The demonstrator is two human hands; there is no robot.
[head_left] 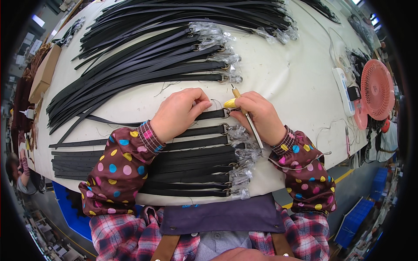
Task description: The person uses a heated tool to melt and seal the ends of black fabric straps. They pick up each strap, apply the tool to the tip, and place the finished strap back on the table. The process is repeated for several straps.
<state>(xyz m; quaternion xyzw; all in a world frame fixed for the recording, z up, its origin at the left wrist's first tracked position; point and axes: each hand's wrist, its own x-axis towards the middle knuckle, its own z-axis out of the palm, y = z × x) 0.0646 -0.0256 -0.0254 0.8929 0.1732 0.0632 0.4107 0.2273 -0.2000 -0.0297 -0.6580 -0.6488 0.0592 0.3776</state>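
A black strap (213, 115) with a metal ring at its right end lies across the table between my hands. My left hand (176, 114) is over this strap, thumb and forefinger pinched together. A thin dark thread (216, 102) curves from those fingertips toward the ring. My right hand (260, 116) is closed around a slim pen-shaped metal tool (253, 129), its brass-coloured front and thin tip pointing up and away. One finger wears a yellow cover (230, 103). The right fingertips are at the strap's ring end. What they touch there is partly hidden.
Several finished-looking black straps (187, 158) with plastic-wrapped ends lie nearer me. Larger strap piles (130, 65) lie beyond. A pink fan (377, 89) and a white power strip (344, 91) stand at the right. A thin cord (300, 168) crosses my right sleeve.
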